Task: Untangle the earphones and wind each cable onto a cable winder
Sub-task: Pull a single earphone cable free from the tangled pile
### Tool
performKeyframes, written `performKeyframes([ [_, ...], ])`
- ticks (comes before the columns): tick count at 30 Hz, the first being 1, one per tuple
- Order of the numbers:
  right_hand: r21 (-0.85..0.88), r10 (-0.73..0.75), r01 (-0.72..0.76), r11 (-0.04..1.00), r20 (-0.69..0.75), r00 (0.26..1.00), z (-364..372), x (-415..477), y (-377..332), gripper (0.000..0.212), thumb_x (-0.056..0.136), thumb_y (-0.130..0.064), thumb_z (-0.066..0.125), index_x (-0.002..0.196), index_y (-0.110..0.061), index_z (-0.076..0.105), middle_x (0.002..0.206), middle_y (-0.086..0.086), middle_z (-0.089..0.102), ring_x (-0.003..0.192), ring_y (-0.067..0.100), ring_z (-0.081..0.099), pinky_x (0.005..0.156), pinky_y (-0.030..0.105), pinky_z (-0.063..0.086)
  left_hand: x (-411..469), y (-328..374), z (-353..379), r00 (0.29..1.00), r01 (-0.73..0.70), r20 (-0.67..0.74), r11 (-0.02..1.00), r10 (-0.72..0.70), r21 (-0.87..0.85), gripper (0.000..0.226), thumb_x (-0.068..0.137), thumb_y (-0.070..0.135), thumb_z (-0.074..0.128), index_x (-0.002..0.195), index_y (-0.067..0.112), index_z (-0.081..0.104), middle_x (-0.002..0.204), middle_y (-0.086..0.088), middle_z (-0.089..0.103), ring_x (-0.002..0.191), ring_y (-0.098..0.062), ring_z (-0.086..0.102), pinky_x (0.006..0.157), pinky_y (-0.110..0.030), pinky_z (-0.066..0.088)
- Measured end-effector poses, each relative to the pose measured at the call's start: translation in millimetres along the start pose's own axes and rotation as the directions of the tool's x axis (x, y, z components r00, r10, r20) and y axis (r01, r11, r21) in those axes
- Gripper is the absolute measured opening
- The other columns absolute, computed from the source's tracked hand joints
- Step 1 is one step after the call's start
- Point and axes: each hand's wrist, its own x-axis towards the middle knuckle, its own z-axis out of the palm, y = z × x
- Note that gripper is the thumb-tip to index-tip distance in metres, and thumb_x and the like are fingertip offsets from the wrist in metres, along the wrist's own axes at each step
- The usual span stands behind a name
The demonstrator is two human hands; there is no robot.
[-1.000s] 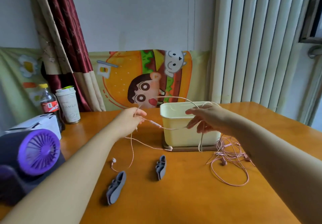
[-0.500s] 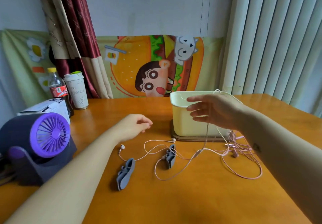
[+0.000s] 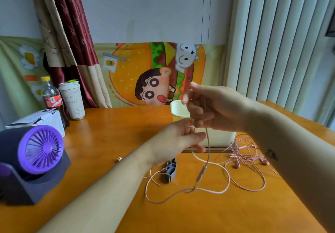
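Observation:
My right hand (image 3: 215, 107) is raised over the table and grips a pink earphone cable (image 3: 208, 147). The cable hangs down through its inline remote (image 3: 201, 173) into loose loops on the table. Just below, my left hand (image 3: 175, 140) pinches the same cable between thumb and fingers. A grey cable winder (image 3: 171, 171) lies under the loops, partly behind my left wrist. A white earbud tip (image 3: 119, 159) peeks out left of my left forearm. More pink earphones (image 3: 244, 153) lie tangled at the right.
A cream bin (image 3: 178, 108) stands on a dark base behind my hands. At the left are a purple fan (image 3: 40, 149), a white box (image 3: 41, 119), a cola bottle (image 3: 51, 98) and a paper cup (image 3: 72, 100). Curtains and a cartoon cloth line the back.
My left hand has moved right and up to meet my right hand. My right hand has closed on the cable and lifted it; the loops on the table have shifted.

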Motion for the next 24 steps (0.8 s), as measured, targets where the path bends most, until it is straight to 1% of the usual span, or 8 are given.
performKeyframes([
  [2,-0.024,0.016,-0.016,1.000,0.000,1.000,-6,-6,-5,0.041,0.091,-0.043,0.038,0.080,-0.011,0.062,0.054,0.000,0.037,0.039,0.007,0.025,0.045,0.021,0.034,1,-1,-4,0.993,0.028,-0.113,0.996,-0.019,0.079,0.016,0.102,0.020,0.047,0.111,0.016,0.060,0.063,0.019,0.060,0.054,0.004,0.052,0.079,-0.025,0.053],
  [5,-0.203,0.079,-0.079,0.976,-0.012,0.997,-16,-21,-12,0.037,0.084,-0.043,0.046,0.075,-0.011,0.063,0.054,-0.001,0.036,0.041,0.007,0.026,0.043,0.019,0.031,3,-7,-26,0.928,0.087,-0.369,0.994,-0.054,0.073,0.021,0.101,0.027,0.046,0.098,0.017,0.065,0.045,0.019,0.044,0.051,-0.003,0.038,0.061,-0.021,0.042],
  [11,-0.543,-0.049,-0.186,0.819,-0.389,0.920,-42,-37,-8,0.026,0.089,-0.030,0.056,0.086,-0.008,0.068,0.056,-0.001,0.038,0.051,0.011,0.032,0.050,0.024,0.030,-4,-24,-69,0.832,0.140,-0.545,0.990,-0.104,0.024,0.018,0.097,0.028,0.055,0.088,0.017,0.066,0.044,0.021,0.047,0.060,-0.011,0.036,0.071,-0.029,0.037],
  [14,-0.687,-0.108,-0.302,0.662,-0.485,0.868,-53,-38,5,0.024,0.092,-0.031,0.056,0.084,-0.015,0.072,0.059,-0.001,0.046,0.054,0.013,0.034,0.049,0.026,0.026,-5,-28,-79,0.808,0.141,-0.575,0.990,-0.126,-0.019,0.013,0.095,0.022,0.059,0.087,0.016,0.067,0.052,0.019,0.051,0.061,-0.010,0.037,0.070,-0.026,0.038],
  [17,-0.729,-0.257,-0.346,0.590,-0.576,0.776,-66,-42,16,0.024,0.093,-0.032,0.056,0.076,-0.022,0.069,0.069,0.011,0.058,0.061,0.018,0.044,0.054,0.028,0.033,-9,-31,-93,0.714,0.109,-0.685,0.989,-0.147,-0.099,0.009,0.094,0.022,0.061,0.090,0.016,0.066,0.066,0.006,0.049,0.065,-0.009,0.041,0.074,-0.027,0.042],
  [20,-0.752,-0.448,-0.307,0.584,-0.613,0.651,-76,-47,21,0.023,0.094,-0.028,0.055,0.082,-0.017,0.071,0.082,0.022,0.065,0.067,0.024,0.049,0.060,0.030,0.035,-15,-38,-105,0.673,0.105,-0.719,0.984,-0.175,-0.141,0.013,0.096,0.021,0.058,0.085,0.015,0.063,0.063,0.004,0.037,0.061,-0.009,0.036,0.072,-0.027,0.041],
  [22,-0.742,-0.439,-0.267,0.615,-0.603,0.666,-75,-46,24,0.024,0.095,-0.029,0.054,0.090,-0.012,0.071,0.069,0.011,0.059,0.060,0.018,0.045,0.054,0.029,0.033,-15,-42,-109,0.667,0.112,-0.718,0.979,-0.201,-0.170,0.018,0.097,0.021,0.055,0.082,0.014,0.061,0.056,0.005,0.034,0.055,-0.009,0.033,0.068,-0.026,0.038],
  [24,-0.620,-0.354,-0.166,0.767,-0.624,0.696,-72,-44,23,0.024,0.095,-0.027,0.053,0.094,-0.010,0.070,0.061,0.002,0.048,0.054,0.012,0.038,0.051,0.025,0.029,-14,-45,-109,0.642,0.143,-0.738,0.978,-0.207,-0.149,0.019,0.097,0.024,0.054,0.085,0.014,0.064,0.060,-0.005,0.039,0.058,-0.012,0.037,0.067,-0.028,0.038],
])
